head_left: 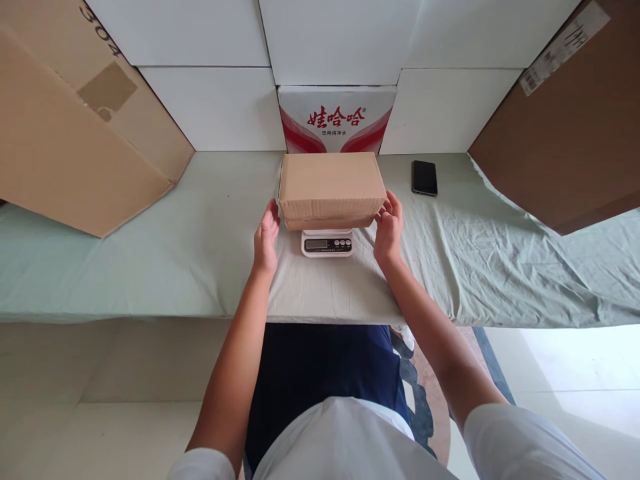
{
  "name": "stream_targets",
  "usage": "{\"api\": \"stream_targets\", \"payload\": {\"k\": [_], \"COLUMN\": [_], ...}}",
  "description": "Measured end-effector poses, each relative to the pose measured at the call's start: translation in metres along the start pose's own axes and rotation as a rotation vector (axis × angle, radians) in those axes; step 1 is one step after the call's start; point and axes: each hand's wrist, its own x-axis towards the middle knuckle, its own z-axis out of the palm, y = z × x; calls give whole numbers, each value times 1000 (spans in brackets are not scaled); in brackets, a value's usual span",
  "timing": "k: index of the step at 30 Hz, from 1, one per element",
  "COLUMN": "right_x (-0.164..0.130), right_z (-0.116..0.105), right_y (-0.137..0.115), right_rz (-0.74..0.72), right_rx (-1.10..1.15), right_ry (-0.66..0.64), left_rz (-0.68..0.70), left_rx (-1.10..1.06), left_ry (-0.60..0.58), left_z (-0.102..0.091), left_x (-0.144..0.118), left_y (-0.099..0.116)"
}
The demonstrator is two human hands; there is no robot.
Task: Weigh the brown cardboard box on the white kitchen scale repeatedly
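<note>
A closed brown cardboard box rests on a small white kitchen scale, whose display and buttons show below the box's front edge. The scale's platform is mostly hidden under the box. Just off the box's left side, my left hand is upright and open, fingers extended along it. My right hand stands at the box's front right corner, its fingers loosely bent and apart. Whether those fingertips touch the cardboard I cannot tell. No digits can be read on the scale's display.
A black phone lies right of the box on the green cloth. A white and red carton stands behind, against white panels. Large cardboard boxes flank the table at left and right.
</note>
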Motion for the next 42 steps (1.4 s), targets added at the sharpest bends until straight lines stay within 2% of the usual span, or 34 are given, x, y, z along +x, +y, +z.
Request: {"api": "stream_targets", "payload": {"k": [9, 28, 42], "right_x": [2, -3, -3], "right_z": [0, 1, 1], "right_y": [5, 4, 3], "right_rz": [0, -78, -81], "right_rx": [-11, -105, -125], "right_ry": [-24, -117, -114], "left_rz": [49, 106, 149], "left_rx": [27, 58, 44], "left_ry": [-148, -179, -234], "left_z": [4, -5, -2], "left_x": [-4, 0, -2], "left_y": [1, -15, -6]}}
